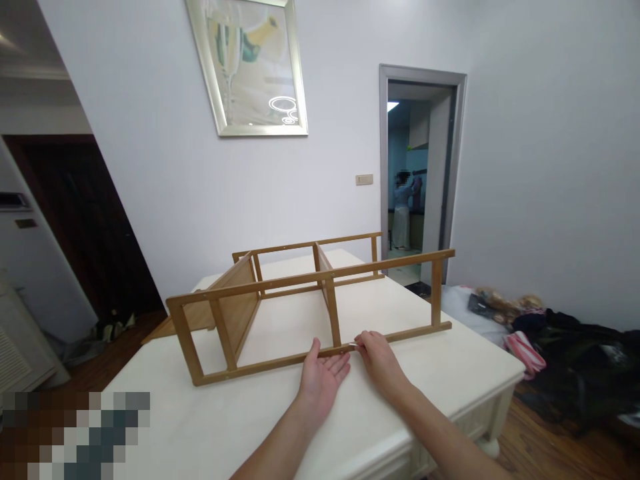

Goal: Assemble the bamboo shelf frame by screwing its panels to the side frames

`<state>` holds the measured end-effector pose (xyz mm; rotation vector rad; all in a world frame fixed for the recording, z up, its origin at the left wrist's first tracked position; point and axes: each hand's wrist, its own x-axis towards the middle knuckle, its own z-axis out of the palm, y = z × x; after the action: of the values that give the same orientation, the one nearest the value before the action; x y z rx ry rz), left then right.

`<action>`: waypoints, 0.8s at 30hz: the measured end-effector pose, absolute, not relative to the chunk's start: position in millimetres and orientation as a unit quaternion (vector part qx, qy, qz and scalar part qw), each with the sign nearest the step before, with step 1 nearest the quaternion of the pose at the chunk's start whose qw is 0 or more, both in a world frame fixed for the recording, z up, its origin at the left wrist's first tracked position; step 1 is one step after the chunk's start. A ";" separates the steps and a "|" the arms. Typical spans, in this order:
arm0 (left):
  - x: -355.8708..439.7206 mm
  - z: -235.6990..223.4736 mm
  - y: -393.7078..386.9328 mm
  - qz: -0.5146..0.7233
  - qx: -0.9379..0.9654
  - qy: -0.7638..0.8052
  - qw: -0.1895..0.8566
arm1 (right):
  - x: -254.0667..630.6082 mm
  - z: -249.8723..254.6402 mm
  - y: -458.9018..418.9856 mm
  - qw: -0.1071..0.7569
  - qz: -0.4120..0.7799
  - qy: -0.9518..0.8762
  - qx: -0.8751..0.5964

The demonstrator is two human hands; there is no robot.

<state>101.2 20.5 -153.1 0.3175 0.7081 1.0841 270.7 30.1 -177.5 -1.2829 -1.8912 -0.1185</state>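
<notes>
A wooden shelf frame [280, 280] lies on its side on the white table [210, 427], with two ladder-like sides joined by shelf boards. My left hand [323, 383] is open, palm up and fingers spread, at the near lower rail [280, 361] by the middle crosspiece. Just right of it, my right hand [377, 357] pinches a thin silvery tool [353, 345], its tip at that rail near the foot of the crosspiece. Most of the tool is hidden by my fingers, so its exact kind does not show.
Flat wooden boards [183, 320] lie at the table's left end, beside the frame. Clothes and bags [565, 360] are heaped at the right. A framed picture [255, 67] hangs on the wall behind. Through the doorway, a person [403, 207] stands in another room.
</notes>
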 end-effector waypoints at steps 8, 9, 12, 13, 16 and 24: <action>101.3 -153.8 22.2 0.505 0.146 0.317 0.789 | 264.2 -164.0 11.8 0.434 -0.114 -0.741 -0.499; 101.3 -153.8 22.1 0.504 0.149 0.314 0.791 | 262.5 -163.1 8.2 0.424 -0.114 -0.747 -0.499; 100.8 -154.4 21.6 0.502 0.157 0.305 0.794 | 258.2 -162.0 0.2 0.398 -0.076 -0.764 -0.502; 100.6 -154.8 21.5 0.502 0.159 0.302 0.795 | 257.1 -162.0 -1.5 0.398 -0.062 -0.763 -0.505; 100.3 -156.0 21.7 0.499 0.161 0.295 0.799 | 254.2 -163.0 -4.5 0.406 -0.032 -0.747 -0.525; 103.3 -150.0 19.4 0.506 0.154 0.303 0.793 | 245.5 -172.9 -4.9 0.326 -0.004 -0.761 -0.562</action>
<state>103.3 19.4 -150.0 0.3306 0.6507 1.0888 245.5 -4.9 -172.9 -1.4719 -1.9935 -0.0116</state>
